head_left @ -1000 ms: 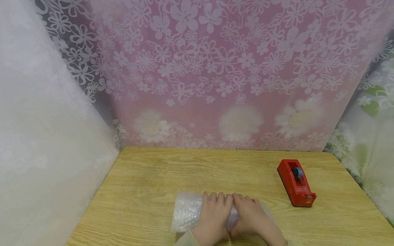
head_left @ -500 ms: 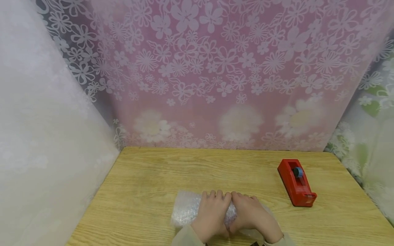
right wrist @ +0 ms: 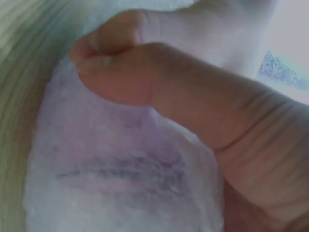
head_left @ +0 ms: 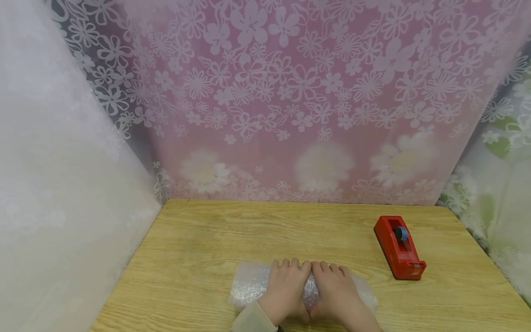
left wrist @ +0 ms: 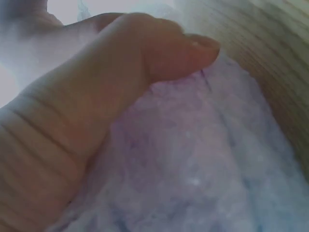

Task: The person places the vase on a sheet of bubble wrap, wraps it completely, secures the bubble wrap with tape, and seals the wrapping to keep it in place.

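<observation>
A roll of clear bubble wrap [head_left: 249,286] lies crosswise near the front of the wooden table, with something pinkish-purple showing through its layers; what is inside cannot be made out. My left hand [head_left: 286,288] grips the roll left of its middle, fingers over the far side and thumb on the near side. Close beside it, my right hand [head_left: 336,288] holds the roll in the same way, thumbs nearly meeting. In the left wrist view the thumb presses on the bubble wrap [left wrist: 174,154]. The right wrist view shows the other thumb against the purple-tinted bubble wrap [right wrist: 111,140].
A red tape dispenser [head_left: 400,258] with a small tape roll stands at the right of the wooden table [head_left: 215,235]. A pink flowered curtain [head_left: 290,101] hangs behind the table's back edge. Pale cloth [head_left: 62,184] hangs on the left, and a flowered curtain [head_left: 506,184] on the right.
Both hands stay on the bubble wrap roll. The right hand has shifted and straightened slightly, and more of the roll's right end shows now. The tape dispenser stays in place.
</observation>
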